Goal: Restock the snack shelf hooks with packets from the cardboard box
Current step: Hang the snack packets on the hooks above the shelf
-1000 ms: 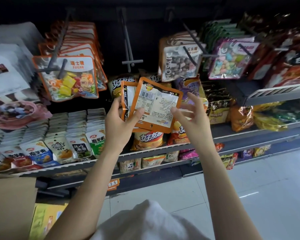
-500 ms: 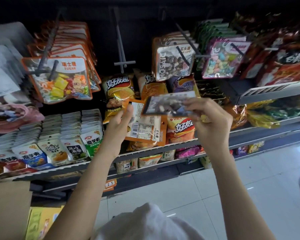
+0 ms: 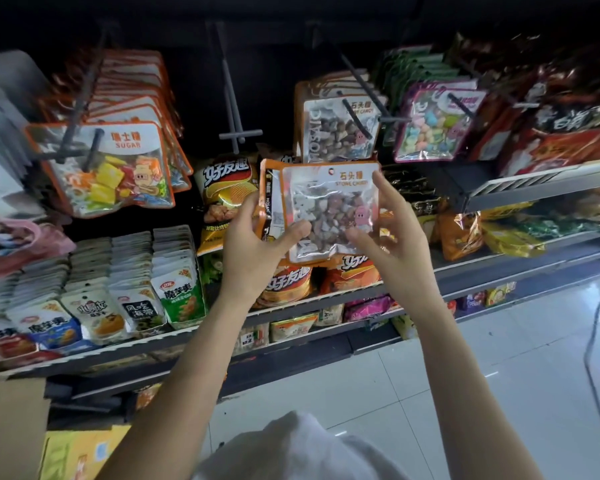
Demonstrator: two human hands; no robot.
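Note:
I hold two orange-edged stone candy packets [image 3: 329, 202] in front of the shelf, the front one with its clear window and label facing me. My left hand [image 3: 257, 251] grips their lower left corner, its thumb across the front. My right hand [image 3: 392, 237] holds the front packet's right side, thumb on the lower front and fingers behind the edge. Just above hangs a row of the same stone candy [image 3: 340, 129] on its hook. An empty double hook [image 3: 237, 133] sticks out up and to the left. A corner of the cardboard box [image 3: 11, 427] shows at the bottom left.
Sugar candy packets [image 3: 104, 168] fill the hook at left, and pastel candy packets [image 3: 433, 126] hang at right. Chip bags [image 3: 226, 188] stand on the shelf behind my hands. Small snack packs [image 3: 136, 299] line the lower left shelf. White tiled floor [image 3: 499, 375] lies below right.
My right hand took the front packet, flipped it from its barcode side to its window side, and set it back against the second packet in my left hand.

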